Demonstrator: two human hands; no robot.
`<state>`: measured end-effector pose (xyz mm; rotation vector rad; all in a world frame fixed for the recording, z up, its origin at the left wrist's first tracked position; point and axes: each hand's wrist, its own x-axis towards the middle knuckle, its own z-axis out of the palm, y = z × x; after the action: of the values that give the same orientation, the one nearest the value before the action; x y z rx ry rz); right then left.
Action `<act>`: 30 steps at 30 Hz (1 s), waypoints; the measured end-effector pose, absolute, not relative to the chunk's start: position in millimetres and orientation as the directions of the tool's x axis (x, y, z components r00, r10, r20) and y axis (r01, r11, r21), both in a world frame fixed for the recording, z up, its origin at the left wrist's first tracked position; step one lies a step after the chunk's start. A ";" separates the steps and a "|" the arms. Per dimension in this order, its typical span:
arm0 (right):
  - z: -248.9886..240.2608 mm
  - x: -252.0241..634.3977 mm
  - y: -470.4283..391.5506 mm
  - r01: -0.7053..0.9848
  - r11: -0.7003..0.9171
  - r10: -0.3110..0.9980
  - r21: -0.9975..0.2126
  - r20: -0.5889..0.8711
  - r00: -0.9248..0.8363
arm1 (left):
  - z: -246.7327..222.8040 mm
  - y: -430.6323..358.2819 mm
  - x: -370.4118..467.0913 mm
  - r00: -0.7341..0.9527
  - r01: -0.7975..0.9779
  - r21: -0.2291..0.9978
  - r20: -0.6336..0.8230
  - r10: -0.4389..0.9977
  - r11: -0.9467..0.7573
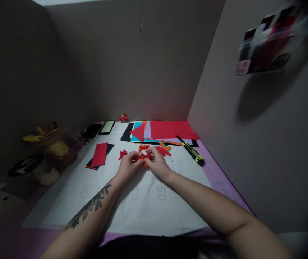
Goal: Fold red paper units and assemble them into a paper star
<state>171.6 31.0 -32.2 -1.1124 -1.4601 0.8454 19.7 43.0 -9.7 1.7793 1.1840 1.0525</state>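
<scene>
Between my two hands, above the white sheet (pixel 148 212), is a folded red-orange paper piece (pixel 145 160) with pointed tips. My left hand (pixel 129 163) pinches it from the left, thumb and fingers closed. From the right, my right hand (pixel 156 162) grips it with thumb and fingertips; the fingers partly cover its shape. Just beyond it lies an orange folded paper piece (pixel 143 147). A small red folded piece (pixel 122 154) rests beside my left hand. Red, orange and green paper strips (pixel 165 149) lie beyond my right hand.
Coloured paper sheets (pixel 174 129) are stacked at the back. A yellow-black utility knife (pixel 193 153) lies right. Red paper rectangles (pixel 99 154) and a phone (pixel 106 127) are left, a red-green paper star (pixel 123 117) behind. Containers (pixel 46 172) line the left edge; a holder (pixel 264 54) hangs right.
</scene>
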 end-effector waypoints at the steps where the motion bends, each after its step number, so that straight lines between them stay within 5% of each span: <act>1: -32.6 171.6 31.1 0.185 0.307 0.950 -0.934 0.312 -0.003 | -10.2 43.4 19.4 0.245 0.338 0.892 0.226 0.943 -0.301; 16: -37.8 169.6 33.5 0.107 0.280 0.960 -0.954 0.281 0.004 | -12.7 44.3 18.8 0.275 0.458 0.796 0.296 0.915 -0.395; 30: -34.9 171.2 35.8 0.083 0.261 0.965 -0.962 0.261 0.001 | -6.8 46.1 13.4 0.253 0.517 0.804 0.184 0.950 -0.293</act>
<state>171.2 35.8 -34.9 -1.0749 -1.3734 0.9632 13.4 46.1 -6.8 1.9155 1.3308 0.9081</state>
